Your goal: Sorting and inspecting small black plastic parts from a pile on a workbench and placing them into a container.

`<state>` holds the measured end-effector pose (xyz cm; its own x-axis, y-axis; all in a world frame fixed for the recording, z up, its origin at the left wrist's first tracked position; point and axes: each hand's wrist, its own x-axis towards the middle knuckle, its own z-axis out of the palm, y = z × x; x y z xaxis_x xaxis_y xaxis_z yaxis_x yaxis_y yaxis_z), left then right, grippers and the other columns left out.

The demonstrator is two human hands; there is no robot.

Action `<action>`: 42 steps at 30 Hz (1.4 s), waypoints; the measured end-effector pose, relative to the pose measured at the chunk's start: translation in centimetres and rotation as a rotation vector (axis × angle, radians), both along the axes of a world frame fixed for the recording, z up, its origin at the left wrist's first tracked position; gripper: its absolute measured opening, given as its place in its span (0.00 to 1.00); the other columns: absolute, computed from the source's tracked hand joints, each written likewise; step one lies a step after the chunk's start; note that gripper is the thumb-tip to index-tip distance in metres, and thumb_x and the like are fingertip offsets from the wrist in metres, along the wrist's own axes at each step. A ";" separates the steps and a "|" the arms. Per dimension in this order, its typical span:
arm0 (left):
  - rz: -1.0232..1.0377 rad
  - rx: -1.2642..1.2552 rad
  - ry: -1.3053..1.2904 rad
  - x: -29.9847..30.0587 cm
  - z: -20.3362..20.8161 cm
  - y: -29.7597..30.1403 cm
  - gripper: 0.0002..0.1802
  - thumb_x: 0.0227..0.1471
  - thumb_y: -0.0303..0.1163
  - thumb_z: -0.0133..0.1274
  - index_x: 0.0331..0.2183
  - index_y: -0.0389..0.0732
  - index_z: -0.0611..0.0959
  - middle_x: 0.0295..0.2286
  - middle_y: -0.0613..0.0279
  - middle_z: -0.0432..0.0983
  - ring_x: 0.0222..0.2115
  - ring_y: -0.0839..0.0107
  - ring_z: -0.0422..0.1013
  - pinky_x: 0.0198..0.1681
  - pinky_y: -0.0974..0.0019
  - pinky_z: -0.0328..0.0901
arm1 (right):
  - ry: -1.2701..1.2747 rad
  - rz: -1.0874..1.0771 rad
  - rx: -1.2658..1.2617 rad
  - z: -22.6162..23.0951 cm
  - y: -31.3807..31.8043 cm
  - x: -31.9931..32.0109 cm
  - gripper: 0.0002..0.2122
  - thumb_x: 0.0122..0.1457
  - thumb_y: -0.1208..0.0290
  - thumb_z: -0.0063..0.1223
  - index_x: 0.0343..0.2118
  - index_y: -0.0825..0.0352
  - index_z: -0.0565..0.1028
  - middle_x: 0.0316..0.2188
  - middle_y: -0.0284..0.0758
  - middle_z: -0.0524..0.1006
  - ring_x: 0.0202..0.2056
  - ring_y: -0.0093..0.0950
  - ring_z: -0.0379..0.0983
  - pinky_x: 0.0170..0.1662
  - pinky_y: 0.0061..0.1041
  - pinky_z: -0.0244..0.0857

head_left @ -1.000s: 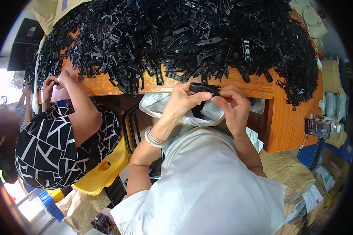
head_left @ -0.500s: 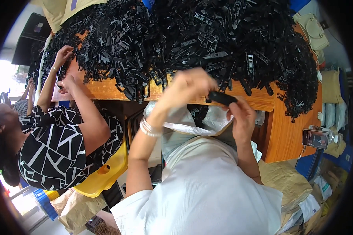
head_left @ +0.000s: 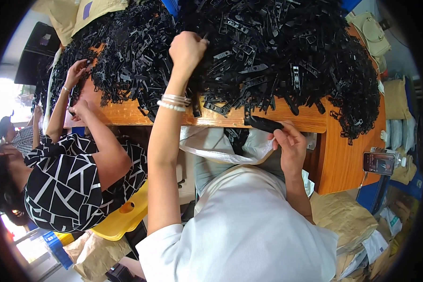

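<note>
the right hand (head_left: 291, 143) pinches a long black piece (head_left: 265, 123) near the front edge of the tabletop (head_left: 305, 122); the left hand (head_left: 187, 50), fingers curled, is at the heap of black parts (head_left: 263, 51), its hold unclear.

no legible text, no readable labels, numbers or signs
</note>
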<state>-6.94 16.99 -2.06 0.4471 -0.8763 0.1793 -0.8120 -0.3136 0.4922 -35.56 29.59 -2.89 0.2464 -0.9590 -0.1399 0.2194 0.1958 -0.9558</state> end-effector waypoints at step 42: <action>-0.685 -0.006 0.813 -8.9 1.7 16.8 0.14 0.39 0.25 0.56 0.34 0.34 0.78 0.24 0.58 0.75 0.22 0.73 0.72 0.27 0.74 0.64 | 0.310 0.341 -0.457 2.3 -1.7 1.0 0.13 0.43 0.83 0.54 0.35 0.71 0.73 0.29 0.34 0.70 0.30 0.23 0.67 0.32 0.18 0.61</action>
